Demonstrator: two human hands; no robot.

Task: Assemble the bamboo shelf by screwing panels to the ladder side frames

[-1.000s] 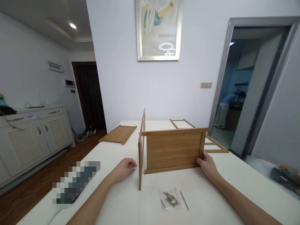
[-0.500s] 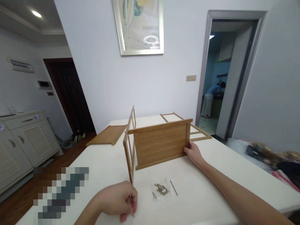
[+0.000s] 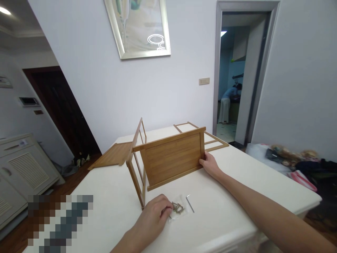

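Gripping panel (image 3: 172,158), right hand (image 3: 211,165) partly hidden, left hand (image 3: 157,212) at screws (image 3: 179,208), hold unclear

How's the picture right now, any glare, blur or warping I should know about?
Head view: bright ring-shaped glare on the framed picture; head view: dark door leaning, probably camera tilt and wide-angle distortion; head view: pixelated patch obscuring the lower left; head view: screws by the left hand too small to separate cleanly.

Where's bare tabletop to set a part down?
Left of the open frame, between the flat panel and the pixelated patch. Also beyond the right forearm, to the table's right edge. Crowded: frame's near end, where the left hand, screw bag and hex key bunch.
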